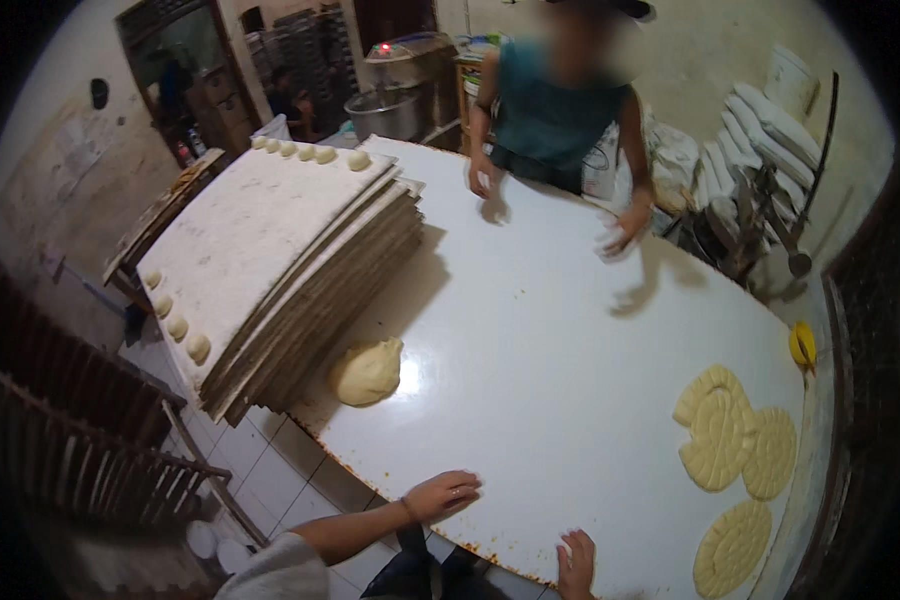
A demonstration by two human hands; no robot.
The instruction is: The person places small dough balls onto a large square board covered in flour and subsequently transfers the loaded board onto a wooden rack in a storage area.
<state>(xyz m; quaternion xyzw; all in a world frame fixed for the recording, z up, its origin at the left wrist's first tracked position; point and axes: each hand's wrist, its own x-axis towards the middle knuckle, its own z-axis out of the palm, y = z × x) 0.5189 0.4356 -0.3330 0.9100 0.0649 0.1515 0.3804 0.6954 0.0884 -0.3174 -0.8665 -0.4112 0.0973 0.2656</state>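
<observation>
My left hand (pixel 445 494) lies at the near edge of the white table (pixel 530 400), palm down, fingers loosely stretched and holding nothing. My right hand (pixel 575 563) is at the same edge, farther right, its fingers apart and nothing in them. Beyond my left hand sits a lump of pale dough (pixel 366 372). On the right side of the table are flat dough rounds scored into pieces: one with part cut out (pixel 716 425), one touching it (pixel 770 453), and a nearer one (pixel 733 550).
A tall stack of floured boards (pixel 270 240) stands at the left, with several dough balls (pixel 177 327) along its top edges. Across the table another person (pixel 560 110) holds both hands over it. A yellow object (pixel 802 344) rests at the right edge. White sacks (pixel 760 140) and a mixer (pixel 395 90) stand behind.
</observation>
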